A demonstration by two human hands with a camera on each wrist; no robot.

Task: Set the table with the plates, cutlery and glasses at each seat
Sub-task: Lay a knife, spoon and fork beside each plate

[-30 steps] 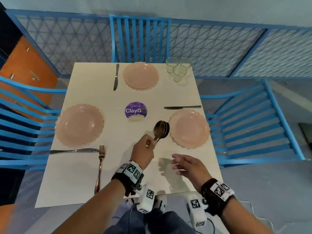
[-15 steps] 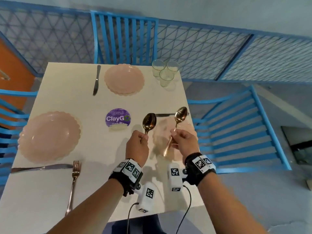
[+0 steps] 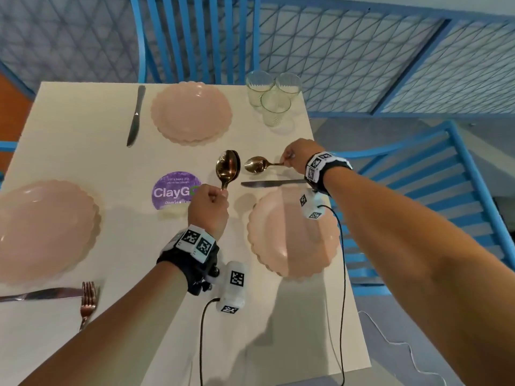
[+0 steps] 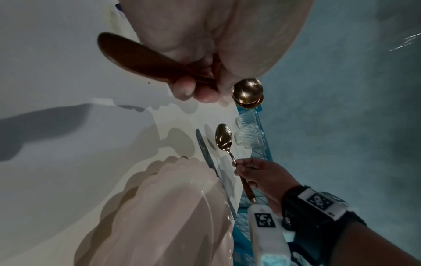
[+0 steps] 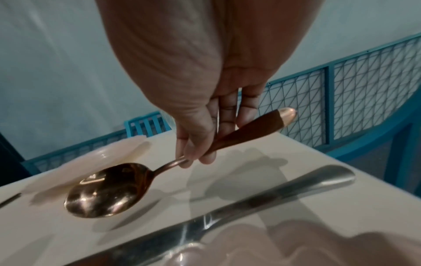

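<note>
My left hand [image 3: 214,195] grips the handles of two or more stacked copper spoons [image 3: 228,168], bowls up, above the table's middle; their bowls [image 4: 248,92] also show in the left wrist view. My right hand [image 3: 287,161] pinches the handle of a single copper spoon [image 3: 257,164] [image 5: 107,190]. It is held level, bowl to the left, low over the table just beyond the knife [image 3: 274,183] of the right pink plate [image 3: 292,232]. Whether it touches the table, I cannot tell. Three glasses [image 3: 271,96] are clustered at the far right corner.
A far pink plate [image 3: 191,112] has a knife [image 3: 136,115] on its left. The left pink plate [image 3: 44,229] has a knife [image 3: 41,293] and a fork [image 3: 87,302] near me. A purple ClayGo sticker [image 3: 175,190] marks the table's middle. Blue chairs surround the white table [image 3: 83,151].
My right hand, empty a second ago, took one spoon from the left hand's bunch and carried it right and down to beyond the right plate's knife. The left hand stayed near the middle.
</note>
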